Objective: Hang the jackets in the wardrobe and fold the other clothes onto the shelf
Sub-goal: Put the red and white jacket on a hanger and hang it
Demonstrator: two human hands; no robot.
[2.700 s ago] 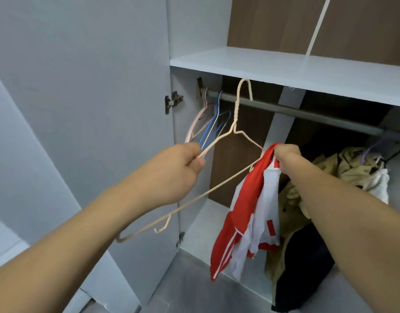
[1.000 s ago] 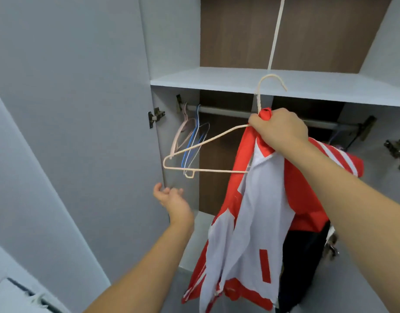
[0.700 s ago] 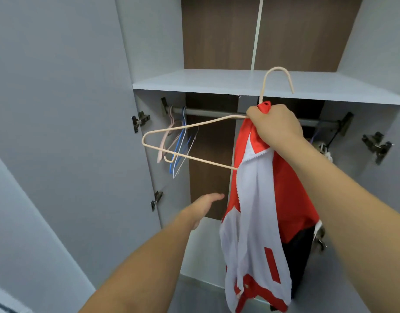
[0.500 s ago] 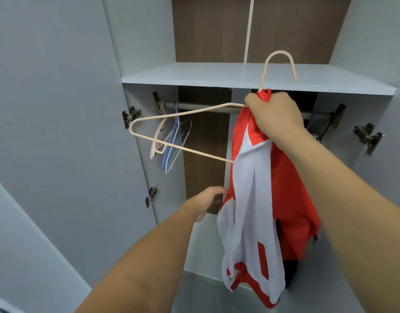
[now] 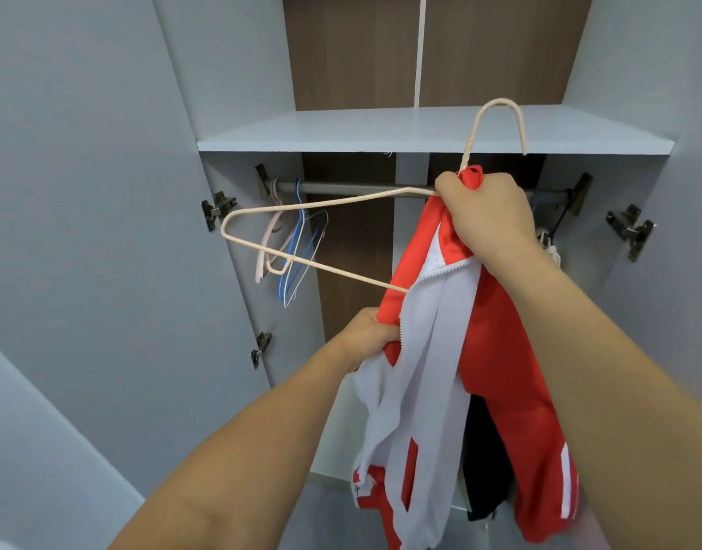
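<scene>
Head view: red-and-white jacket (image 5: 496, 371) hangs down in front of the open wardrobe, its collar bunched with the neck of a beige wire hanger (image 5: 301, 232) in the curled right hand (image 5: 488, 220). The hanger's free arm runs leftward from that grip, bare, while the hook points up before the shelf (image 5: 341, 133), with the rail (image 5: 361, 188) just behind. The left hand (image 5: 367, 335), lower and nearer that arm, grips the jacket's front edge. Spare hangers (image 5: 297, 252) hang at the rail's left end.

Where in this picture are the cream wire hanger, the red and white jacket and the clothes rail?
cream wire hanger (image 5: 313, 267), head view, lower bar.
red and white jacket (image 5: 496, 375), head view, red back panel.
clothes rail (image 5: 361, 188), head view, bare middle stretch.
</scene>
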